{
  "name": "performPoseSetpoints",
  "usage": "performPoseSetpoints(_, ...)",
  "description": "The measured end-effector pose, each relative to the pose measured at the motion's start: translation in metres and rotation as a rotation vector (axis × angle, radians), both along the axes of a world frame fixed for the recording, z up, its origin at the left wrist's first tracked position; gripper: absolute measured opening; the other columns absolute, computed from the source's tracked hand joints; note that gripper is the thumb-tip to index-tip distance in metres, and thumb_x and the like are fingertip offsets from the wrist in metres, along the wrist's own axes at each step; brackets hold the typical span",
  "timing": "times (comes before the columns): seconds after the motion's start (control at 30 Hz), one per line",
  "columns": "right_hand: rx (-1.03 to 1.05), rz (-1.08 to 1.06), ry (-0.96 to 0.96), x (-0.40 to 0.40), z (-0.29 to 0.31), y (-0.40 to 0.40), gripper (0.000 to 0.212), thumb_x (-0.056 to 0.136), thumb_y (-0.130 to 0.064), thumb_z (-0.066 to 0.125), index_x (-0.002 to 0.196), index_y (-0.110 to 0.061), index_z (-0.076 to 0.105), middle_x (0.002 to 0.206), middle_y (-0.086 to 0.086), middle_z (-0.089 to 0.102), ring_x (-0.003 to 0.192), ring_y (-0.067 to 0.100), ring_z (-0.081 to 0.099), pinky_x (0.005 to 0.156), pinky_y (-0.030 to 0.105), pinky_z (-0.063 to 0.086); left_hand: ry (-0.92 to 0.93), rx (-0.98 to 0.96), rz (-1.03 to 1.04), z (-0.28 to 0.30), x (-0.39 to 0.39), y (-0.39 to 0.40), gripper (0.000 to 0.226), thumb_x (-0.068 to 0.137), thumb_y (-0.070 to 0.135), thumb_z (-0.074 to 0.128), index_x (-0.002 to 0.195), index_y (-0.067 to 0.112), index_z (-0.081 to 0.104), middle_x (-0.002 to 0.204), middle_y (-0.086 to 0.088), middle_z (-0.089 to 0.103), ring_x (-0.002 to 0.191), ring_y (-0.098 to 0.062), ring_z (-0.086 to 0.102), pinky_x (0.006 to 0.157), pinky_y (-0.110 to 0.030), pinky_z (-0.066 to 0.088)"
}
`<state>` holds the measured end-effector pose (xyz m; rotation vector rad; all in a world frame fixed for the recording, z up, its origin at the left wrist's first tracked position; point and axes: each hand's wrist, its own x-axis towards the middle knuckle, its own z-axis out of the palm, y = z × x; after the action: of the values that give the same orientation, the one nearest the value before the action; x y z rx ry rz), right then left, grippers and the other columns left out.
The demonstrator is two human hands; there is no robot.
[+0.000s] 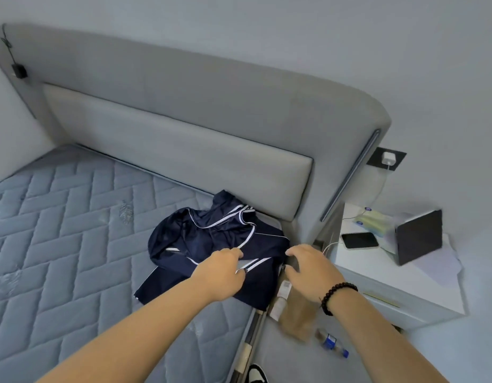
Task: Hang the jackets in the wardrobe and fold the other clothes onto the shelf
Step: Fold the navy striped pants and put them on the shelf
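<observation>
Bare quilted grey mattress (73, 244) with a zigzag stitch pattern, set against a padded grey headboard (184, 128). Crumpled on its near right corner, a navy jacket (211, 244) with white piping, one edge at the mattress border. Beside the bed, a white nightstand (377, 277) carrying a dark phone (359, 240), a propped-up black tablet (419, 239), loose papers (443, 266), and possibly a packet of tissues (374, 219). On the floor (405, 363), a small blue-capped item (332, 342), blurred.
</observation>
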<state>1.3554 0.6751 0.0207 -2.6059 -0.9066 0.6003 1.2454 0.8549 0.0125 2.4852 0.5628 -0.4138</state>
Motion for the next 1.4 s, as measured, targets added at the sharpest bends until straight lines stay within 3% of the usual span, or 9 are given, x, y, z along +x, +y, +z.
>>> performPoseSetpoints(0.43, 0.096, -0.288, 0.556, 0.159, -0.197, 0.173, 0.039, 0.087, -0.02, 0.061, 0.125, -0.013, 0.054, 0.12, 0.001, 0.062, 0.107, 0.016, 0.056, 0.092, 0.026, 0.044, 0.117, -0.253, 0.308, -0.148, 0.111, 0.101, 0.048, 0.096, 0.025, 0.048, 0.142, 0.017, 0.037, 0.136, -0.003, 0.049, 0.095, -0.016, 0.06, 0.081, -0.03, 0.052)
performPoseSetpoints(0.53, 0.141, -0.359, 0.622, 0.187, -0.241, 0.214, 0.038, 0.084, -0.015, 0.061, 0.122, -0.014, 0.053, 0.114, 0.005, 0.06, 0.101, 0.021, 0.058, 0.09, 0.03, 0.046, 0.111, -0.256, 0.334, -0.175, 0.126, 0.117, 0.048, 0.096, 0.023, 0.048, 0.143, 0.016, 0.038, 0.138, -0.003, 0.05, 0.114, -0.018, 0.054, 0.091, -0.028, 0.047)
performPoseSetpoints(0.67, 0.18, -0.489, 0.863, 0.205, -0.29, 0.257, 0.042, 0.085, 0.001, 0.057, 0.077, -0.031, 0.031, 0.073, 0.003, 0.043, 0.052, 0.013, 0.037, 0.044, 0.021, 0.035, 0.1, -0.255, 0.361, -0.203, 0.136, 0.134, 0.049, 0.097, 0.024, 0.05, 0.143, 0.016, 0.038, 0.144, -0.004, 0.046, 0.132, -0.018, 0.043, 0.097, -0.02, 0.035)
performPoseSetpoints(0.8, 0.122, -0.443, 0.828, 0.199, -0.317, 0.28, 0.042, 0.079, -0.004, 0.066, 0.116, -0.013, 0.048, 0.1, 0.015, 0.055, 0.077, 0.021, 0.057, 0.066, 0.031, 0.051, 0.095, -0.254, 0.413, -0.218, 0.132, 0.145, 0.048, 0.097, 0.026, 0.05, 0.143, 0.019, 0.04, 0.144, 0.0, 0.047, 0.131, -0.016, 0.045, 0.098, -0.02, 0.036)
performPoseSetpoints(0.9, 0.011, -0.377, 0.573, 0.203, -0.316, 0.285, 0.031, 0.081, -0.015, 0.068, 0.108, -0.007, 0.056, 0.113, 0.014, 0.06, 0.108, 0.032, 0.058, 0.092, 0.037, 0.049, 0.085, -0.229, 0.434, -0.221, 0.131, 0.149, 0.047, 0.097, 0.028, 0.051, 0.142, 0.021, 0.041, 0.142, 0.002, 0.049, 0.128, -0.015, 0.047, 0.093, -0.018, 0.035)
performPoseSetpoints(0.97, 0.086, -0.401, 0.582, 0.204, -0.302, 0.285, 0.013, 0.085, -0.009, 0.062, 0.075, -0.01, 0.053, 0.095, 0.016, 0.064, 0.093, 0.032, 0.067, 0.079, 0.035, 0.055, 0.071, -0.223, 0.445, -0.217, 0.131, 0.15, 0.046, 0.096, 0.029, 0.051, 0.141, 0.022, 0.042, 0.141, 0.003, 0.049, 0.126, -0.015, 0.048, 0.091, -0.018, 0.035)
performPoseSetpoints(1.07, 0.184, -0.362, 0.556, 0.206, -0.28, 0.277, 0.042, 0.088, -0.002, 0.051, 0.058, -0.017, 0.027, 0.062, 0.002, 0.043, 0.056, 0.02, 0.068, 0.046, 0.023, 0.046, 0.045, -0.221, 0.444, -0.203, 0.131, 0.147, 0.047, 0.096, 0.028, 0.051, 0.141, 0.022, 0.041, 0.14, 0.004, 0.049, 0.125, -0.013, 0.048, 0.09, -0.018, 0.034)
performPoseSetpoints(1.23, 0.288, -0.193, 0.497, 0.202, -0.206, 0.255, 0.038, 0.089, -0.011, 0.053, 0.06, -0.018, 0.03, 0.058, 0.0, 0.038, 0.054, 0.015, 0.07, 0.055, 0.033, 0.041, 0.004, -0.26, 0.458, -0.166, 0.13, 0.139, 0.055, 0.096, 0.024, 0.053, 0.146, 0.018, 0.033, 0.144, 0.0, 0.046, 0.129, -0.015, 0.046, 0.091, -0.018, 0.035)
performPoseSetpoints(1.4, 0.377, -0.095, 0.403, 0.183, -0.117, 0.225, 0.033, 0.091, -0.014, 0.052, 0.063, -0.015, 0.036, 0.055, 0.001, 0.041, 0.045, 0.008, 0.065, 0.044, 0.023, 0.037, -0.091, -0.238, 0.417, -0.111, 0.125, 0.128, 0.058, 0.092, 0.022, 0.057, 0.145, 0.017, 0.032, 0.142, -0.001, 0.048, 0.128, -0.018, 0.047, 0.09, -0.022, 0.036)
